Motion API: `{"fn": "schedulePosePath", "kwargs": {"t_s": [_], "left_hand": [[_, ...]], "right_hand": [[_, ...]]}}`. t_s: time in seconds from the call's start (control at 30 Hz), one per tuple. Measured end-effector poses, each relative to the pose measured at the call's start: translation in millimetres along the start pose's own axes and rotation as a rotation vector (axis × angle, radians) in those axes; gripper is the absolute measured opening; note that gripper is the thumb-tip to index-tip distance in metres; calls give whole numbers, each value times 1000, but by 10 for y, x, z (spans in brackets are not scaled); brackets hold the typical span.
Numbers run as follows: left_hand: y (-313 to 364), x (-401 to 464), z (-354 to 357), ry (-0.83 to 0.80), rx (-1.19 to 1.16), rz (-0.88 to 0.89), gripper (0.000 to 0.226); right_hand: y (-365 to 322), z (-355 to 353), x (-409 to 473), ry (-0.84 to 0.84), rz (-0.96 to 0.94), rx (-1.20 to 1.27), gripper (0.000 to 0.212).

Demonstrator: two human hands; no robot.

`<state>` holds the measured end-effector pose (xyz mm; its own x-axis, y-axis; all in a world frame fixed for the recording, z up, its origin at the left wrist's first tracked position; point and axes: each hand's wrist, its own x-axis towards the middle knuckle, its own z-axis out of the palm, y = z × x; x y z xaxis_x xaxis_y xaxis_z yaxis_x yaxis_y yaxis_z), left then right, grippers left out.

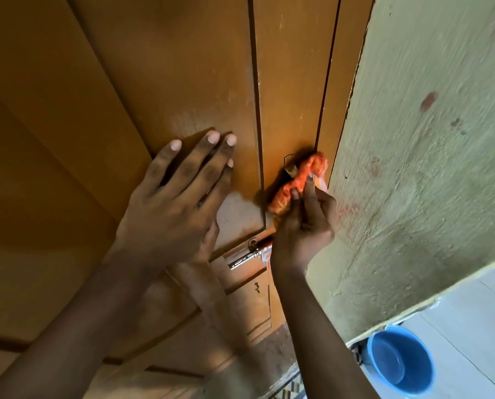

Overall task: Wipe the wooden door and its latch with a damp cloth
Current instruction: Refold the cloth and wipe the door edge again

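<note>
The brown wooden door (154, 67) fills the left and middle of the head view, seen from below. My left hand (177, 200) lies flat on a raised door panel, fingers spread. My right hand (304, 226) grips a bunched orange cloth (298, 180) and presses it against a small metal latch (289, 165) at the door's right edge. Only a corner of that latch shows beside the cloth. Lower down, a shiny sliding bolt (247, 256) sits on the door, partly behind my right wrist.
A rough pale green wall (427, 139) stands right of the door frame. A blue plastic bucket (401, 361) sits on the light tiled floor (476, 326) at the lower right, beside the wall's base.
</note>
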<state>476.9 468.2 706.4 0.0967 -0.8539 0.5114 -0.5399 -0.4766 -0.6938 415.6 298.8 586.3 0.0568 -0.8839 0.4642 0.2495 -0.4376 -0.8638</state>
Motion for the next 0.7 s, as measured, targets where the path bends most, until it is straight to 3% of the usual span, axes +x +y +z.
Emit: {"fn": "schedulePosePath", "kwargs": {"t_s": [0.1,0.17,0.3,0.33,0.4,0.5,0.57,0.63,0.7], "left_hand": [[-6,11,-1,6,-2,-4,61],[-6,15,-10,3,-6,-7,62],[-12,10,-23,-5,-13,1,65],[-16,4,-24,-9,-16,2,65],[-13,3,-24,-11,-11,8,65],[-10,11,-26,-7,-29,5,66],[-6,8,-33,-16,-38,2,68],[-15,3,-40,-30,-30,-5,69],[-25,-1,-57,-49,-43,7,69]], "right_hand": [[123,-106,58,-85,-329,-244,39],[251,-215,57,-112,-371,-270,36],[91,-217,10,-35,106,-73,28],[18,-185,47,-22,145,-60,27],[-155,-126,156,-30,18,-38,26],[-220,-62,294,-94,-336,-208,29],[-90,-132,201,-127,-390,-303,36],[16,-257,42,-133,-164,-269,30],[55,-288,35,-119,183,-239,28]]}}
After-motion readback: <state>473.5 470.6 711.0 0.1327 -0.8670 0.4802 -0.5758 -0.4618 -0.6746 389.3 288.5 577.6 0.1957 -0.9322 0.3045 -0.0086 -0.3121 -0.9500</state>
